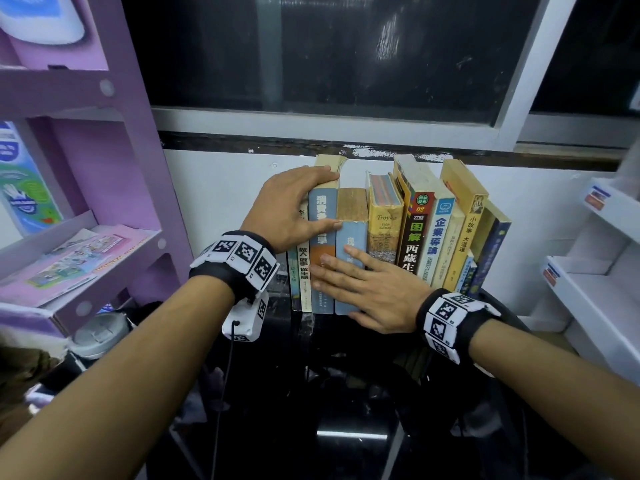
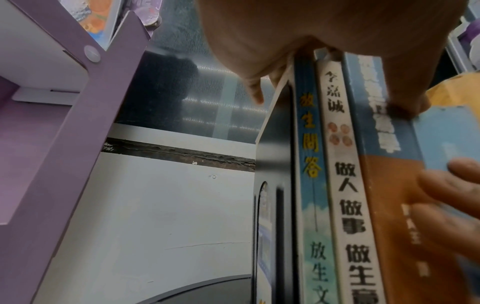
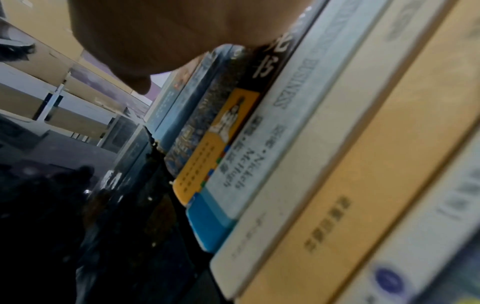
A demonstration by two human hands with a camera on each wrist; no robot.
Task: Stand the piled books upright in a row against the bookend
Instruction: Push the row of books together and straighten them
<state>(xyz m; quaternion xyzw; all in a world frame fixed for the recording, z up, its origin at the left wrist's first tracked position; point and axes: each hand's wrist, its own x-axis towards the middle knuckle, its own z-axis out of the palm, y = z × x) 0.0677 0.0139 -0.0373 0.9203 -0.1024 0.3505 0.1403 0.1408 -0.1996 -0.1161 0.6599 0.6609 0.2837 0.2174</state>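
A row of books stands upright on the black table [image 1: 346,393] against the white wall. My left hand [image 1: 311,202] grips the top of the leftmost books, fingers over the top of the blue-and-orange book [image 1: 322,216] and thumb on its spine. In the left wrist view the black bookend [image 2: 275,156] stands just left of a thin blue book [image 2: 309,144] and a white book [image 2: 342,185]. My right hand [image 1: 363,285] lies flat, straight fingers pressing the spines of the blue-and-orange book and the light blue book [image 1: 351,233]. The rightmost books [image 1: 491,244] lean left.
A purple shelf unit [image 1: 131,133] with leaflets stands close on the left. White shelves [image 1: 595,271] are on the right. A dark window [image 1: 346,46] and its sill run above the books. A grey lidded cup [image 1: 100,334] sits low at the left.
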